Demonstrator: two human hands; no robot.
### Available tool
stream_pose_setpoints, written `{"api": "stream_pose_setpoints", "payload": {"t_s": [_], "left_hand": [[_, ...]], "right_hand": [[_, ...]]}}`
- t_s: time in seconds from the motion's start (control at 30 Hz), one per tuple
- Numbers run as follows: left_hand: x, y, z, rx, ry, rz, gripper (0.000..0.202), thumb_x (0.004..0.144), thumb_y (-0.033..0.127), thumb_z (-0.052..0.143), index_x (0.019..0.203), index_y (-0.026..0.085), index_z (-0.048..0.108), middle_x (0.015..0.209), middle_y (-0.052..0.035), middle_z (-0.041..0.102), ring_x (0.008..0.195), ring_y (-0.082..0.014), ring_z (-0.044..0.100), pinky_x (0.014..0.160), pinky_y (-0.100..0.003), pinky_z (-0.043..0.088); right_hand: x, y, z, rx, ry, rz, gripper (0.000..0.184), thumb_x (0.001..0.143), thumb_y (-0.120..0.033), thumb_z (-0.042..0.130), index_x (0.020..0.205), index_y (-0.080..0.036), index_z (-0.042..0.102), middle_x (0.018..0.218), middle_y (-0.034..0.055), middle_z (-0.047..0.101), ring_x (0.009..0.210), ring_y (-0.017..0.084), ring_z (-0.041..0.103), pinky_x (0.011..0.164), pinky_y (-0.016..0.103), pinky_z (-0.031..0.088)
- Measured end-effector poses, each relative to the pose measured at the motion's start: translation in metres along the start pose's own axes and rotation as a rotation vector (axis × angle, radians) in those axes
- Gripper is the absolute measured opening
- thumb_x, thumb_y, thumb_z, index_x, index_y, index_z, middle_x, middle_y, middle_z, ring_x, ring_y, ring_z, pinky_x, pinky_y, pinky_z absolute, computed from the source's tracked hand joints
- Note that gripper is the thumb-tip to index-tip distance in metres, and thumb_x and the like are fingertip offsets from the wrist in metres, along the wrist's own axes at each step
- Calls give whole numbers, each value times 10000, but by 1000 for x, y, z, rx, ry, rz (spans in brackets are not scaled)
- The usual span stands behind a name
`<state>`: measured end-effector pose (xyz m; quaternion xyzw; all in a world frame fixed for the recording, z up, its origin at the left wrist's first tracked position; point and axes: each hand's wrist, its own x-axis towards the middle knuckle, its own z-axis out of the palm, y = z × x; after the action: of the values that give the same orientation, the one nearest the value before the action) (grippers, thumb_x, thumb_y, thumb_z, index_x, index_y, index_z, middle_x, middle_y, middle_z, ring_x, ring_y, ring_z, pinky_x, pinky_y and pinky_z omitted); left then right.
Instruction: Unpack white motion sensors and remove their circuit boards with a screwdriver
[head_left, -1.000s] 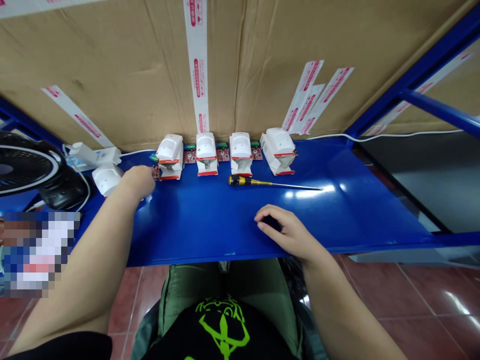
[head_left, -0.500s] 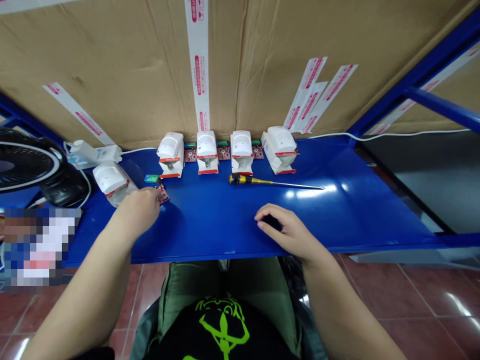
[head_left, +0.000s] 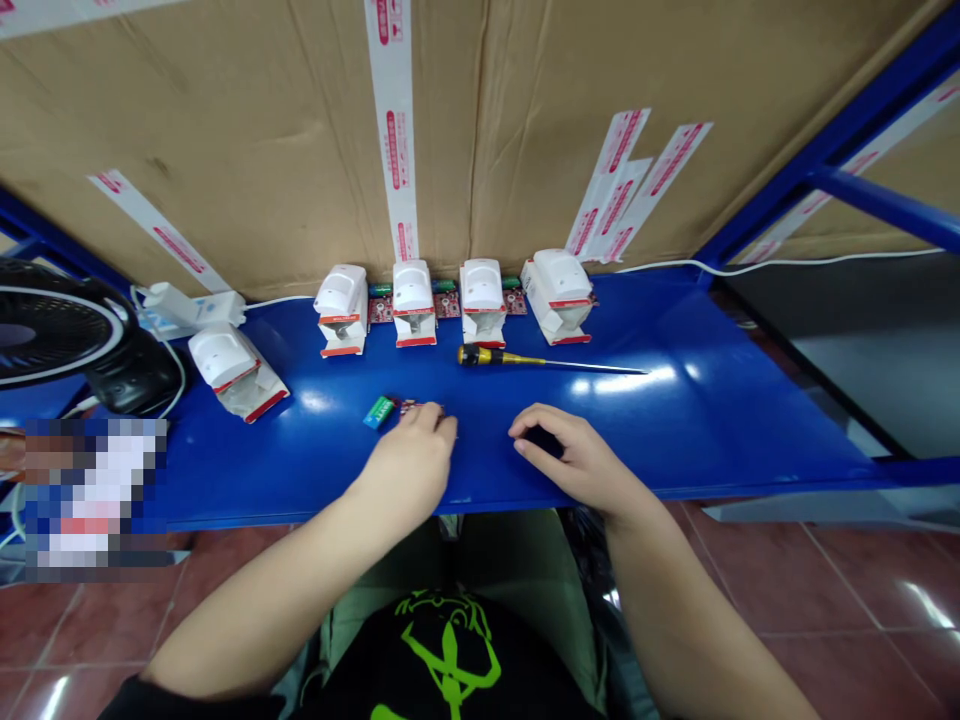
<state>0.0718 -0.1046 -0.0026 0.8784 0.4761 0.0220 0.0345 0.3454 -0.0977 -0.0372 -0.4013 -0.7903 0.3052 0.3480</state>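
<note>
While clamping left hand (head_left: 415, 457) on red circuit board (head_left: 409, 408), largely hidden beneath its fingers, holding right hand (head_left: 581, 462) apart to the right, curled, thumb parted from fingertips, grasping nothing visible; probably faring best by gripping board edges only; minding green battery (head_left: 379, 411) just left of left fingers, avoiding tugging; leaving screwdriver (head_left: 517, 358) lying beyond both hands.

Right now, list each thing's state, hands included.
Left hand: fingers closed on board
Right hand: half-curled, holding nothing
Board: partly hidden by left fingers
Battery: outside the left hand's grasp
Screwdriver: lying flat
Boxes: front flaps open
Leftmost box: turned askew
Fan: cannot tell if spinning
</note>
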Motion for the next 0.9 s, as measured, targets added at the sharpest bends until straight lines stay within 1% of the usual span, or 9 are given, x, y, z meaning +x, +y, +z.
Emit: {"api": "stream_pose_setpoints", "payload": {"t_s": [0.13, 0.23, 0.33, 0.4, 0.47, 0.53, 0.63, 0.77, 0.9], "left_hand": [[29, 28, 7, -92, 2, 147, 449, 1014, 27, 539, 1400, 61, 767, 1488, -264, 765, 1448, -399, 753, 1294, -583, 612], [45, 41, 8, -203, -18, 186, 476, 1022, 11, 532, 1446, 75, 737, 1571, -247, 738, 1447, -354, 769, 1260, -514, 648], [47, 43, 0, -320, -12, 208, 491, 1035, -7, 491, 1449, 106, 730, 1553, -196, 763, 1419, -299, 792, 1188, -431, 691], [38, 34, -13, -380, 108, 250, 523, 1044, -14, 459, 1457, 158, 730, 1525, -139, 791, 1430, -255, 783, 1195, -402, 684], [22, 14, -32, -389, 302, 271, 478, 1077, 14, 459, 1411, 196, 749, 1435, -114, 833, 1366, -230, 805, 1180, -388, 686], [2, -20, -54, -271, 496, 205, 369, 1111, 81, 492, 1300, 205, 784, 1355, -129, 850, 1326, -264, 807, 1173, -450, 678], [-31, -88, -79, -18, 611, -135, 329, 1146, 220, 497, 1256, 217, 807, 1405, -165, 816, 1400, -358, 763, 1233, -592, 600], [-66, -173, -84, 120, 534, -543, 486, 1126, 527, 587, 1463, 215, 747, 1636, -232, 684, 1592, -468, 610, 1396, -744, 369], [-82, -206, -76, 96, 328, -708, 690, 1046, 691, 595, 1596, 278, 648, 1687, -184, 643, 1652, -451, 535, 1393, -692, 410]], "right_hand": [[0, -2, 1, 3, 6, -21, 94, 1102, -300, 664, 1059, -276, 743, 1027, 67, 839, 945, 251, 809, 892, 412, 678], [-1, -2, 1, -3, 40, -60, 113, 1099, -261, 644, 1001, -278, 697, 958, 38, 811, 865, 223, 776, 818, 371, 652], [-3, 0, 2, -64, 139, -78, 160, 1102, -231, 623, 954, -282, 659, 843, 9, 742, 747, 203, 706, 721, 354, 607], [-4, 3, 5, -152, 217, -92, 131, 1098, -250, 648, 974, -281, 681, 855, 24, 736, 781, 225, 707, 753, 390, 620], [-5, 5, 10, -262, 259, -119, 69, 1097, -295, 683, 1086, -277, 749, 1010, 77, 796, 947, 279, 757, 878, 469, 658], [-5, 6, 16, -366, 215, -153, 220, 1104, -341, 706, 1302, -291, 789, 1310, 129, 827, 1214, 344, 768, 1052, 573, 655], [-6, 7, 23, -479, 62, -216, 459, 1126, -386, 713, 1584, -352, 712, 1703, 113, 693, 1570, 386, 640, 1284, 689, 539], [-6, 9, 28, -506, -51, -211, 564, 1133, -441, 728, 1687, -373, 644, 1814, 81, 600, 1700, 369, 543, 1391, 712, 441], [-4, 8, 27, -485, -73, -158, 557, 1110, -439, 758, 1658, -373, 681, 1745, 94, 671, 1657, 375, 601, 1378, 727, 462]]}}
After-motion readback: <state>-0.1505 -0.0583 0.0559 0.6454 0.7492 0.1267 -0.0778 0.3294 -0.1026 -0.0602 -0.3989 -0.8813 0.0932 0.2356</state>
